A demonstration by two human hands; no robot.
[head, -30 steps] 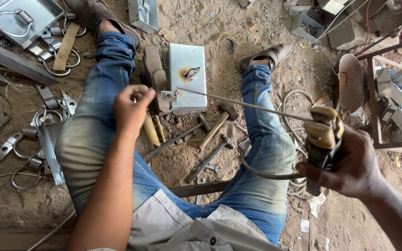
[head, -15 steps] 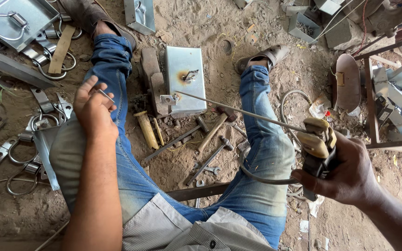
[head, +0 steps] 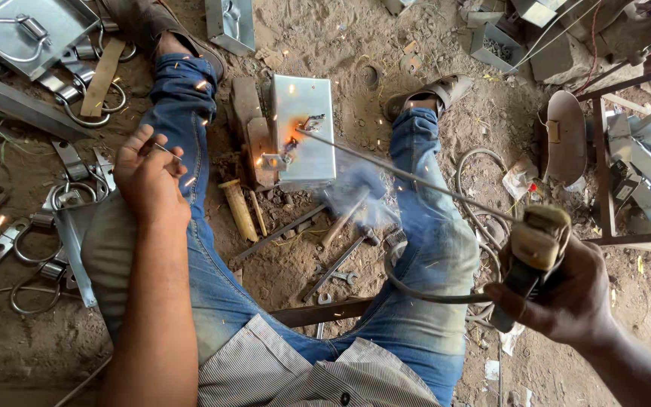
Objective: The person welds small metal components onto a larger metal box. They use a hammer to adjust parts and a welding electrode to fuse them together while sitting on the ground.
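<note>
The welding rod is sparking against the small metal box lying on the dirt floor between the person's legs. The right hand is gripping the electrode holder. The left hand is hovering over the left knee, fingers loosely curled, near metal rings.

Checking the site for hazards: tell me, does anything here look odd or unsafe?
Yes. Sparks fly where the welding rod meets the metal box, landing on the jeans. The right hand grips the electrode holder bare; the left hand is bare too. Tools lie scattered in the dirt.
</note>
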